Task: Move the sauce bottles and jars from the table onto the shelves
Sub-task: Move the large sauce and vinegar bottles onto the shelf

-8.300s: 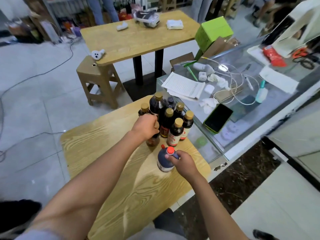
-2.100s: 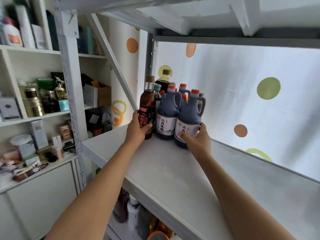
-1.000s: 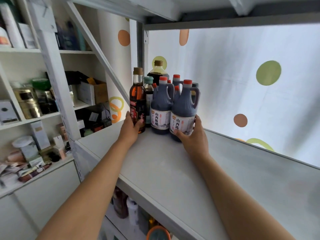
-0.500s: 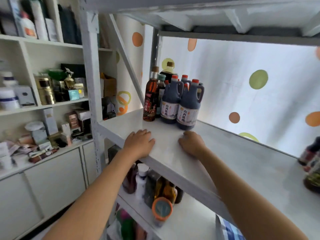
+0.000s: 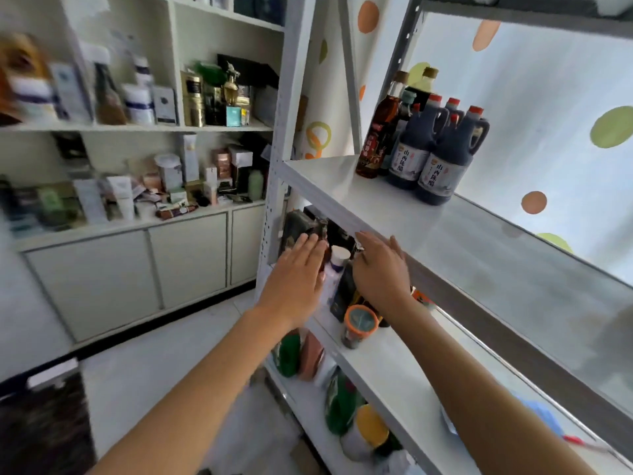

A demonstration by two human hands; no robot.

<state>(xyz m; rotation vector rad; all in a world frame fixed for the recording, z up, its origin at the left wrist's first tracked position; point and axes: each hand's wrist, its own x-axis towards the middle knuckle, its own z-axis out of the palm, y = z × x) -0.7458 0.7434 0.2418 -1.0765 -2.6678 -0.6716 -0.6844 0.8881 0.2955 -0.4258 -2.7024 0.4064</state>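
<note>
Currently the sauce bottles [image 5: 424,142] stand upright in a tight cluster at the back left corner of the white shelf [image 5: 394,214], a smooth flat board on a perforated metal frame. Front ones are dark plastic jugs with loop handles, red caps and pale labels; a slim amber glass bottle [image 5: 378,132] stands at their left. Both hands are empty, below the shelf's front edge: left hand [image 5: 296,279] flat, fingers straight; right hand [image 5: 380,269] loosely spread, palm down.
</note>
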